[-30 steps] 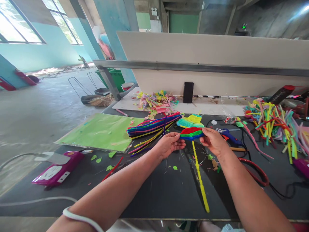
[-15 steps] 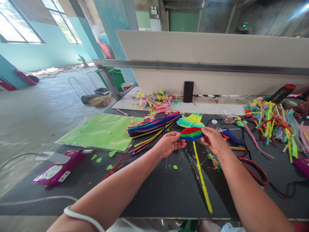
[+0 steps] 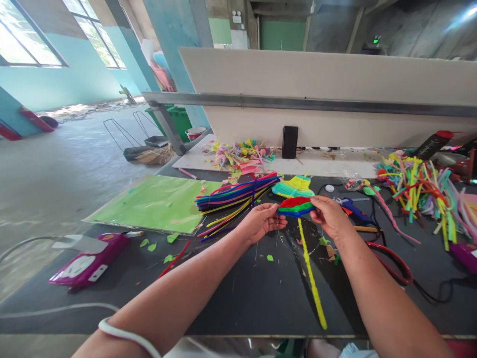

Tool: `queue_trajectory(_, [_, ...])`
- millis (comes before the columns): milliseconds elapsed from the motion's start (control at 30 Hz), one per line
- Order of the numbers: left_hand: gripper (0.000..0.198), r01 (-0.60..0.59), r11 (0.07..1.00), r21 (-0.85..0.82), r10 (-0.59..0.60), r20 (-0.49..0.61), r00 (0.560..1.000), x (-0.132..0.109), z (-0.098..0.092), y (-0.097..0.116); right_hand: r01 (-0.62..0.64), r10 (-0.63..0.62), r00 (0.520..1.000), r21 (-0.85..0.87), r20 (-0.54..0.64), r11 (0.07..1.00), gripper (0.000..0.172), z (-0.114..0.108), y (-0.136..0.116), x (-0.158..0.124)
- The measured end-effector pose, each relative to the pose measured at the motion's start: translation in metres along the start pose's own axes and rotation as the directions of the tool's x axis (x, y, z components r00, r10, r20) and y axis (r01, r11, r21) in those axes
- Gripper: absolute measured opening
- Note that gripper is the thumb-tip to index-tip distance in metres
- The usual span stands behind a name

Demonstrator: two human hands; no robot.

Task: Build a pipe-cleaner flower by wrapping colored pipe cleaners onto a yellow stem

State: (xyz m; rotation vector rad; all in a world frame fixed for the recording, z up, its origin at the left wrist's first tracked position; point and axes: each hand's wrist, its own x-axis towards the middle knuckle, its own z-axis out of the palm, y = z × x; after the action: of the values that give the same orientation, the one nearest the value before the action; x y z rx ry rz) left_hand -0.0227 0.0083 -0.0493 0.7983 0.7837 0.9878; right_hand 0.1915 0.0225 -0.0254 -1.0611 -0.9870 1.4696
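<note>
A small striped piece of pipe cleaners [image 3: 296, 205], with red, green and blue bands, is stretched between my two hands above the table. My left hand [image 3: 264, 221] pinches its left end, the lower fingers loosely curled. At the right end, my right hand [image 3: 330, 215] grips it between thumb and fingers. Just behind lies a yellow and teal pipe-cleaner shape [image 3: 294, 186], partly hidden by the striped piece. A yellow fuzzy stem [image 3: 311, 278] runs from below the striped piece toward the table's front edge; whether it joins either piece is hidden.
A bundle of pipe cleaners [image 3: 234, 196] lies left of my hands, beside a green sheet pack [image 3: 149, 201]. A blue glue gun [image 3: 354, 210] and red-handled tool [image 3: 395, 268] are at right. Coloured piles [image 3: 417, 184], a phone [image 3: 289, 142] and a purple packet [image 3: 87, 261] surround the area.
My hands and the striped piece stay almost the same. The whole view has shifted very slightly.
</note>
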Motion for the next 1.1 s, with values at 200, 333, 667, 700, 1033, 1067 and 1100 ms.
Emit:
queue_trajectory(200, [0.019, -0.009, 0.999, 0.039, 0.007, 0.046, 0.999, -0.001, -0.002, -0.002, -0.006, 0.005, 1.000, 0.032, 0.028, 0.999, 0.031, -0.001, 0.001, 0.000])
queue_trajectory(333, [0.017, -0.028, 1.000, 0.014, 0.028, 0.021, 0.999, 0.000, -0.003, 0.000, -0.020, 0.015, 0.998, 0.102, 0.058, 0.995, 0.035, -0.003, 0.000, 0.000])
queue_trajectory(667, [0.018, -0.104, 0.994, 0.022, 0.105, -0.051, 0.993, 0.001, -0.003, 0.003, -0.001, 0.005, 0.998, -0.060, 0.059, 0.998, 0.028, -0.001, -0.002, -0.003])
queue_trajectory(700, [0.019, -0.102, 0.994, 0.028, 0.104, -0.052, 0.993, 0.001, -0.002, 0.003, 0.002, 0.002, 0.998, -0.067, 0.057, 0.998, 0.028, 0.000, -0.002, -0.003])
queue_trajectory(1033, [0.027, -0.072, 0.997, -0.030, 0.074, 0.052, 0.996, -0.003, 0.004, 0.003, 0.063, -0.068, 0.997, 0.130, 0.029, 0.989, 0.026, -0.002, -0.002, -0.001])
queue_trajectory(1067, [0.028, -0.064, 0.997, -0.031, 0.066, 0.074, 0.995, -0.004, 0.006, 0.002, 0.068, -0.074, 0.997, 0.157, 0.032, 0.985, 0.025, -0.003, -0.003, -0.001])
queue_trajectory(1100, [0.028, -0.060, 0.998, -0.024, 0.062, 0.095, 0.994, -0.005, 0.007, 0.002, 0.072, -0.080, 0.996, 0.179, 0.039, 0.981, 0.024, -0.004, -0.004, -0.001])
